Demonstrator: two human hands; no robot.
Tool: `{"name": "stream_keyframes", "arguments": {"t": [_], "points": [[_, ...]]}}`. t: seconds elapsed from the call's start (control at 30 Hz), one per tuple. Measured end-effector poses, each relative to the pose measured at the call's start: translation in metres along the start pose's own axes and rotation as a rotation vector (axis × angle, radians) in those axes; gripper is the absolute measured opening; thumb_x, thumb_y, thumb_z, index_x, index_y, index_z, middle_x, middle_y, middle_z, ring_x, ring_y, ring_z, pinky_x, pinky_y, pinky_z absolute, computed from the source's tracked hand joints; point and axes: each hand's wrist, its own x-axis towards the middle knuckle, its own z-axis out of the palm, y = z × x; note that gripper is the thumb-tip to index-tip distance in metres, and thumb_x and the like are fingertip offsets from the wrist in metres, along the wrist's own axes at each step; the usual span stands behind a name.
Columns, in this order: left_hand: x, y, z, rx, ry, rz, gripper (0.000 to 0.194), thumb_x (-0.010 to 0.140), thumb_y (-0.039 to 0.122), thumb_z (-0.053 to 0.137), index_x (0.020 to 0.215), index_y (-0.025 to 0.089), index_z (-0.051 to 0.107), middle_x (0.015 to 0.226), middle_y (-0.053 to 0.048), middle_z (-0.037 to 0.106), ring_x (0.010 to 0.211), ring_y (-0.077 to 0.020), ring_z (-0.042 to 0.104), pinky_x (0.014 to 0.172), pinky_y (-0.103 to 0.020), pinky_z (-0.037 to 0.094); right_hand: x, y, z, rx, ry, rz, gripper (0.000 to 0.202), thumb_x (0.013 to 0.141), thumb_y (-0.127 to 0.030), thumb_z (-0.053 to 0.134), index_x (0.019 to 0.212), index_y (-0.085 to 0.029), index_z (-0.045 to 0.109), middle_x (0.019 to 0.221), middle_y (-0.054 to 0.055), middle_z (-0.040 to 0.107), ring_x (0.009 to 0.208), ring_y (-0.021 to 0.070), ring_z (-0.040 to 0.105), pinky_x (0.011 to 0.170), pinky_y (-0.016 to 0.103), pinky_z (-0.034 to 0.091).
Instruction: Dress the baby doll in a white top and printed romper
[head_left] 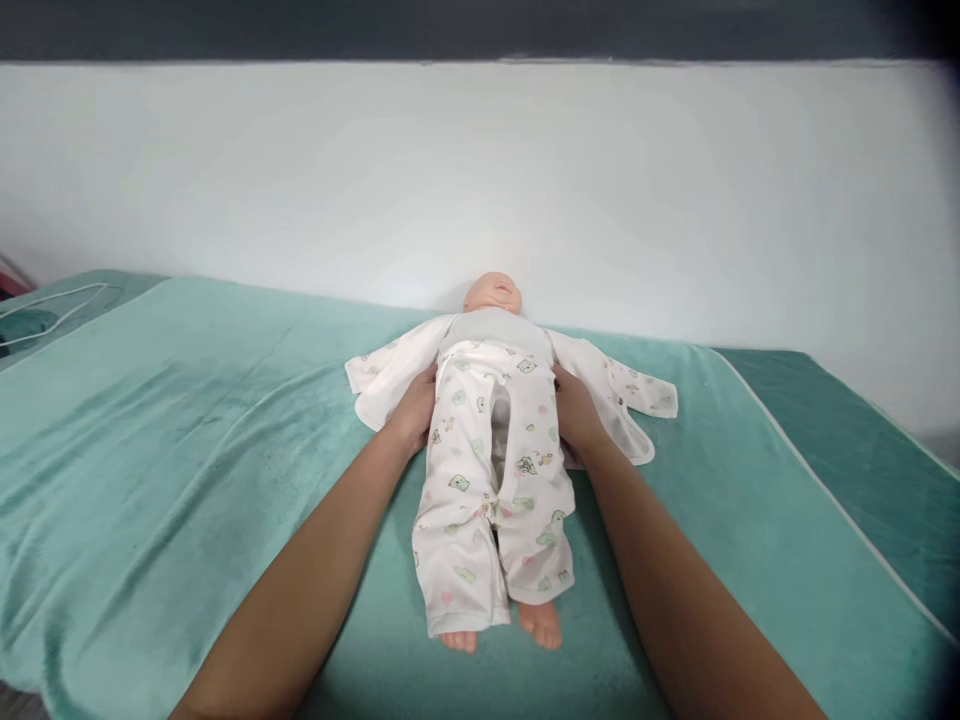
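A baby doll (493,292) lies on its back, its head toward the wall and its feet toward me. It wears white printed baby trousers (459,480) with a gap at the crotch. Spread out on both sides of its body is a white long-sleeved baby shirt (611,385), opened at the front. My left hand (417,408) is closed at the left side of the trousers, below the waist. On the opposite side my right hand (574,405) grips the trousers at about the same height. The fingertips of both hands are hidden by cloth.
Under the doll a light green blanket (225,480) covers a darker green bed surface (832,420). A white wall (480,170) rises directly behind the doll's head. A white cord or wire loop (64,300) lies at the far left.
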Motion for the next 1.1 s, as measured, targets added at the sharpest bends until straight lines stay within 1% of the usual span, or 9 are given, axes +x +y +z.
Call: {"name": "stream_keyframes", "arguments": {"t": [0.07, 0.17, 0.37, 0.53, 0.6, 0.7, 0.83, 0.97, 1.1], "points": [[0.0, -0.001, 0.001, -0.033, -0.015, 0.018, 0.036, 0.072, 0.033, 0.075, 0.104, 0.017, 0.073, 0.097, -0.01, 0.077, 0.101, -0.0293, 0.067, 0.095, -0.045, 0.051, 0.0, 0.002, 0.001, 0.003, 0.005, 0.011, 0.022, 0.077, -0.031, 0.061, 0.093, -0.021, 0.072, 0.1, 0.005, 0.076, 0.093, 0.0286, 0.064, 0.082, 0.037, 0.048], [0.001, -0.002, 0.001, -0.07, -0.042, 0.04, 0.037, 0.073, 0.035, 0.075, 0.105, 0.017, 0.072, 0.099, -0.01, 0.076, 0.101, -0.0287, 0.068, 0.094, -0.045, 0.052, 0.0, 0.003, 0.002, 0.11, -0.001, 0.017, 0.027, 0.075, -0.029, 0.062, 0.098, -0.02, 0.073, 0.101, 0.006, 0.076, 0.095, 0.0277, 0.063, 0.083, 0.037, 0.049], [0.004, -0.003, 0.002, -0.12, -0.003, 0.028, 0.037, 0.076, 0.038, 0.07, 0.108, 0.019, 0.071, 0.101, -0.009, 0.076, 0.099, -0.028, 0.069, 0.09, -0.044, 0.054, -0.002, -0.002, 0.004, 0.271, 0.037, 0.032, 0.032, 0.074, -0.031, 0.065, 0.103, -0.02, 0.074, 0.104, 0.006, 0.076, 0.099, 0.0269, 0.065, 0.085, 0.038, 0.051], [0.007, -0.005, 0.002, -0.161, 0.025, 0.013, 0.036, 0.071, 0.029, 0.071, 0.105, 0.018, 0.07, 0.095, -0.008, 0.076, 0.095, -0.0274, 0.07, 0.088, -0.043, 0.056, -0.006, -0.013, 0.005, 0.422, 0.092, 0.123, 0.035, 0.07, -0.038, 0.071, 0.1, -0.02, 0.075, 0.1, 0.006, 0.077, 0.101, 0.0295, 0.067, 0.083, 0.04, 0.053], [0.008, -0.006, 0.002, -0.177, 0.016, 0.014, 0.038, 0.069, 0.025, 0.071, 0.107, 0.018, 0.07, 0.093, -0.007, 0.076, 0.095, -0.0272, 0.07, 0.087, -0.042, 0.056, -0.008, -0.017, 0.005, 0.482, 0.09, 0.163, 0.036, 0.069, -0.038, 0.072, 0.099, -0.02, 0.075, 0.099, 0.007, 0.077, 0.097, 0.0293, 0.068, 0.08, 0.04, 0.054], [0.009, -0.008, 0.001, -0.2, -0.013, 0.017, 0.04, 0.07, 0.025, 0.071, 0.109, 0.019, 0.068, 0.092, -0.007, 0.076, 0.095, -0.0261, 0.07, 0.087, -0.04, 0.055, -0.011, -0.021, 0.006, 0.529, 0.084, 0.213, 0.037, 0.068, -0.039, 0.073, 0.1, -0.02, 0.075, 0.099, 0.008, 0.077, 0.092, 0.0283, 0.069, 0.075, 0.039, 0.054], [0.011, -0.008, -0.001, -0.18, 0.021, 0.017, 0.041, 0.073, 0.036, 0.072, 0.11, 0.02, 0.066, 0.092, -0.006, 0.075, 0.095, -0.0249, 0.069, 0.087, -0.039, 0.055, -0.012, -0.023, 0.005, 0.558, 0.055, 0.205, 0.038, 0.068, -0.039, 0.073, 0.102, -0.021, 0.074, 0.1, 0.007, 0.077, 0.093, 0.0277, 0.069, 0.074, 0.039, 0.055], [0.011, -0.007, -0.001, -0.135, 0.041, 0.022, 0.047, 0.076, 0.052, 0.069, 0.111, 0.021, 0.065, 0.095, -0.007, 0.074, 0.094, -0.0257, 0.069, 0.086, -0.039, 0.054, -0.011, -0.018, 0.004, 0.502, 0.045, 0.15, 0.032, 0.071, -0.038, 0.072, 0.098, -0.021, 0.075, 0.102, 0.006, 0.077, 0.098, 0.0275, 0.067, 0.083, 0.04, 0.054], [0.008, -0.005, 0.0, -0.102, 0.023, 0.063, 0.049, 0.077, 0.056, 0.067, 0.111, 0.02, 0.066, 0.1, -0.007, 0.074, 0.097, -0.0264, 0.068, 0.086, -0.038, 0.053, -0.009, -0.013, 0.003, 0.447, 0.045, 0.1, 0.028, 0.072, -0.038, 0.071, 0.094, -0.021, 0.075, 0.102, 0.005, 0.076, 0.099, 0.0274, 0.067, 0.09, 0.041, 0.052]]}}
